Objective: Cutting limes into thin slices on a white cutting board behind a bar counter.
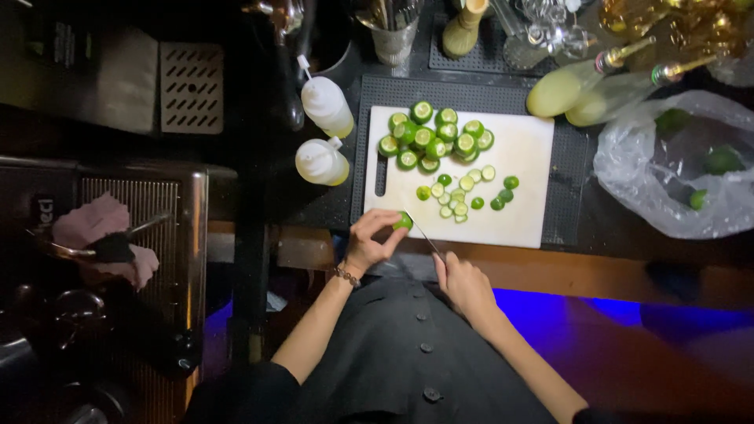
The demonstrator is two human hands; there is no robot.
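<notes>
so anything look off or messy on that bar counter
Nothing is spilled or damaged. The white cutting board sits square on its black mat, with lime halves piled at its far end and cut end pieces in the middle. Two bottles lie on their sides at the back right, beside an open plastic bag of limes.

two squeeze bottles (pixel 323 132), a plastic bag (pixel 675 169) (limes inside), metal cup (pixel 393 38).

The scene is looking dim overall, with light falling from above onto the white cutting board (pixel 514 161), which is glowing brightest. Blue light is spilling along the floor at lower right. The left side is sinking into shadow, and the bottles (pixel 597 90) are glinting with glare.
</notes>
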